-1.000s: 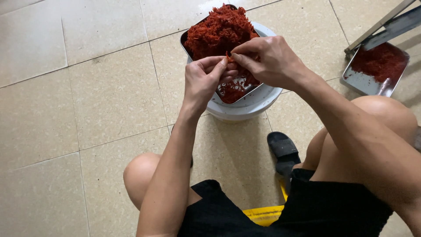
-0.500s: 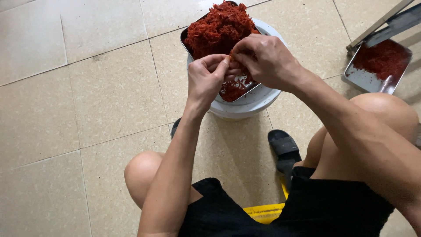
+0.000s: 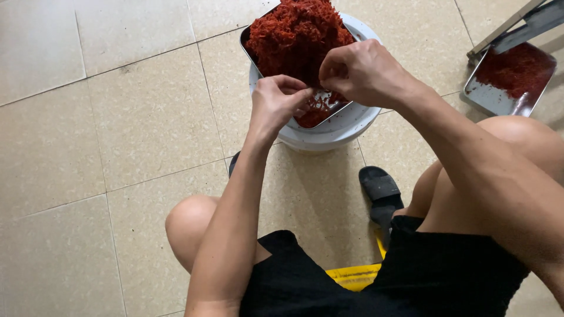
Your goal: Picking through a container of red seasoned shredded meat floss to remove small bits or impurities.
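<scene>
Shifted slightly apart since before, both hands over metal tray point(image 3: 254, 56) on white bucket point(image 3: 346, 126), floor tiles beneath. Heaped red shreds point(image 3: 296, 35) at tray's far end. Left hand point(image 3: 276, 105) and right hand point(image 3: 361, 73) each pinching shreds.

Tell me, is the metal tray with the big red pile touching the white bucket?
Touching. The head view shows the metal tray lying directly on the white bucket rim.

Black shorts point(image 3: 458, 270), black slipper point(image 3: 380, 186), bare arms
</scene>
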